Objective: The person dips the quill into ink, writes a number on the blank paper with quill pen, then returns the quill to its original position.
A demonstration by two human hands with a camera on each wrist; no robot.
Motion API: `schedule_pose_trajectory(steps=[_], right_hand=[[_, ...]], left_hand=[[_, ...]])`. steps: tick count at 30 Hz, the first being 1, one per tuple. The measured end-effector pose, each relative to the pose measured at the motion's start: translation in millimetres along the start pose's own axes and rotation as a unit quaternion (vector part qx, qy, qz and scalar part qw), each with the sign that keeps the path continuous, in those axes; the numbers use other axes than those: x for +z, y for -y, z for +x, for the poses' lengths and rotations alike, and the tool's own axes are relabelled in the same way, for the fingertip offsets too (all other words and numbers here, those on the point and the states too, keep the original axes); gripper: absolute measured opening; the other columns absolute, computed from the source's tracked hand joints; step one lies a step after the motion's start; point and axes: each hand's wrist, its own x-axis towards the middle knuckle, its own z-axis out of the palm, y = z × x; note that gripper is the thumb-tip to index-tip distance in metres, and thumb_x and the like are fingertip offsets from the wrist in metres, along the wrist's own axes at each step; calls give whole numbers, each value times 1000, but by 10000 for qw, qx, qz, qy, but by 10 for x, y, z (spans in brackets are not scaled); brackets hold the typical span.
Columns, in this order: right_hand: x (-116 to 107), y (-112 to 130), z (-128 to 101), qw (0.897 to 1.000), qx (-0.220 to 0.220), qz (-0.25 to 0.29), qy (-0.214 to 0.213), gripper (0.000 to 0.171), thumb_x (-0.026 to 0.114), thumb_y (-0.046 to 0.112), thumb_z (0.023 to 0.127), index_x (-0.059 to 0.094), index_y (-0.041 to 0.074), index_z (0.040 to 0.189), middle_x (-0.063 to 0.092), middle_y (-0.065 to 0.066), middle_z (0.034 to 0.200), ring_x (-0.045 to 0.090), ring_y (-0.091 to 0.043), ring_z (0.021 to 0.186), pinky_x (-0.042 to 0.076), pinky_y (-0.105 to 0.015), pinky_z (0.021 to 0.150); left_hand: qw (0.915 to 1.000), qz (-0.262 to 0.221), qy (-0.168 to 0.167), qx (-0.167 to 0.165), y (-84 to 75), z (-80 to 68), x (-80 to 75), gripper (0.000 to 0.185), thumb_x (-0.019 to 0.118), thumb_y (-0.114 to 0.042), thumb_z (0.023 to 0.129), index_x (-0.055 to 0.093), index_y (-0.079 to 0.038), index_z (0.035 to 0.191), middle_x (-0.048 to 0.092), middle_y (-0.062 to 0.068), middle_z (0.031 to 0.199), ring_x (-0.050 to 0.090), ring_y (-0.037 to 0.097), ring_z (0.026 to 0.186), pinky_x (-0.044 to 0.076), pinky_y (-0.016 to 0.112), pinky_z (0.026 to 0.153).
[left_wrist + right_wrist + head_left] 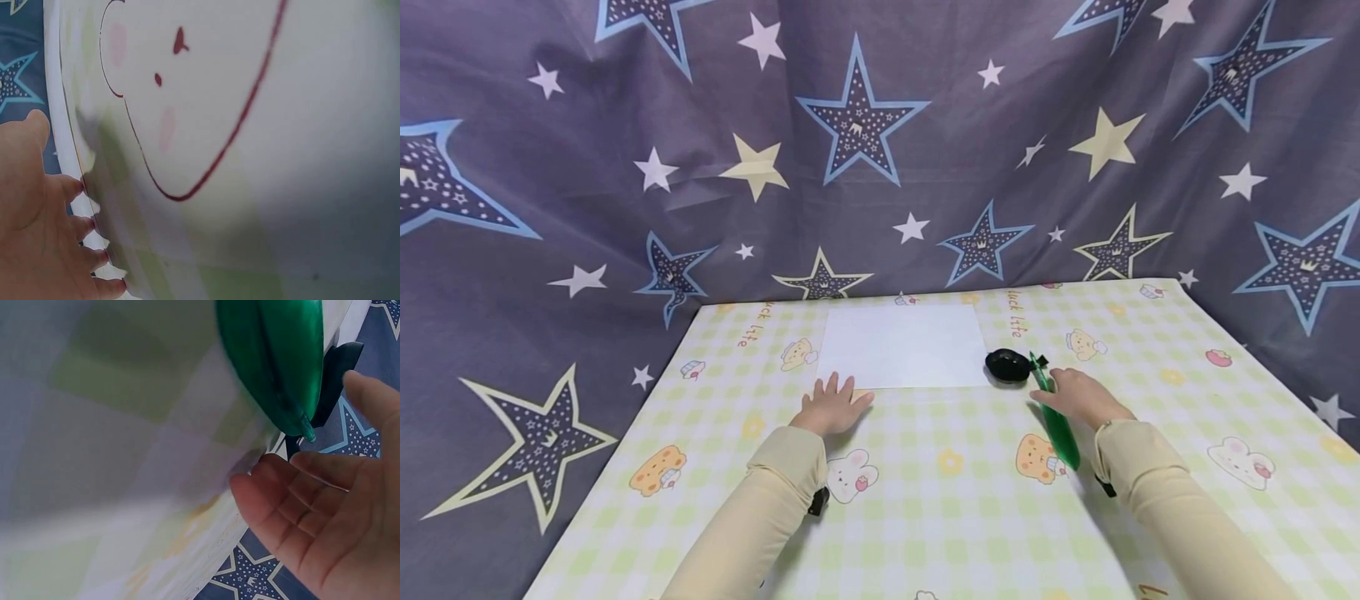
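Fingers of your left hand [830, 407] lie straight and spread, palm down on the checked tablecloth [940, 517], with the fingertips [80, 186] just at the near edge of the white sheet of paper [904, 345]. That hand holds nothing — it only rests flat.

Your right hand [1078, 397] sits over the green pen-like tool [1056, 421], which lies on the cloth and slants from a tip near the black dish [1007, 366] back toward your sleeve [1157, 483]. In the right wrist view the fingers [294, 506] are loosely bent and apart, palm open, with the green tool's pointed end [304, 428] just beside them. No grip shows — whether the hand touches the tool at all, you cannot tell from these views.

The black dish stands just off the paper's right-hand near corner, close to the tool's tip. The paper lies flat toward the far middle of the table, between your two hands but farther off. Printed bears and rabbits dot the cloth, and a grey star-patterned curtain [865, 150] hangs behind and around the table.
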Motion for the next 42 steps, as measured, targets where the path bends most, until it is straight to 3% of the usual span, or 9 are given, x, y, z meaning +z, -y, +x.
schedule_pose_trajectory(steps=[4, 8, 10, 21, 32, 42], right_hand=[[7, 4, 2, 9999, -103, -45, -56, 50, 58, 33, 89, 52, -12, 110, 56, -26, 98, 54, -36, 89, 45, -49, 82], [14, 21, -2, 9999, -145, 36, -47, 30, 62, 28, 87, 53, -1, 86, 51, -10, 76, 49, -22, 68, 46, -37, 65], [17, 23, -4, 9999, -149, 63, -60, 28, 63, 27, 86, 52, 1, 82, 50, -8, 74, 48, -20, 65, 46, -34, 62], [38, 52, 21, 10000, -1, -64, -2, 24, 64, 23, 85, 55, 0, 85, 53, -9, 78, 50, -21, 69, 47, -36, 66], [45, 71, 34, 10000, -1, -77, -36, 26, 63, 21, 86, 47, 5, 72, 46, -7, 70, 47, -19, 63, 42, -30, 58], [47, 61, 23, 9999, 131, -110, -22, 25, 62, 22, 86, 49, 3, 76, 48, -9, 75, 48, -22, 68, 44, -35, 63]], left_hand=[[10000, 25, -14, 21, 3, -6, 9, 68, 25, -52, 97, 18, -7, 147, 5, 21, 151, 0, 43, 135, 3, 59, 106], [10000, 80, -22, 31, 9, 2, 18, 69, 24, -53, 97, 17, -8, 147, 5, 20, 151, 0, 43, 135, 3, 59, 106], [10000, 88, -14, 28, 10, 9, 22, 69, 24, -54, 96, 17, -8, 148, 4, 20, 151, -1, 42, 135, 3, 59, 106], [9999, 137, 54, 34, 13, -20, 30, 68, 26, -53, 97, 18, -8, 147, 5, 21, 151, -1, 43, 135, 4, 59, 107], [9998, 134, 122, 83, -2, -147, 13, 67, 29, -50, 97, 19, -6, 147, 6, 23, 150, 1, 45, 134, 6, 59, 106], [9996, 145, 236, 35, -20, -216, 32, 68, 28, -51, 97, 18, -6, 147, 5, 22, 150, 0, 44, 134, 5, 58, 107]])
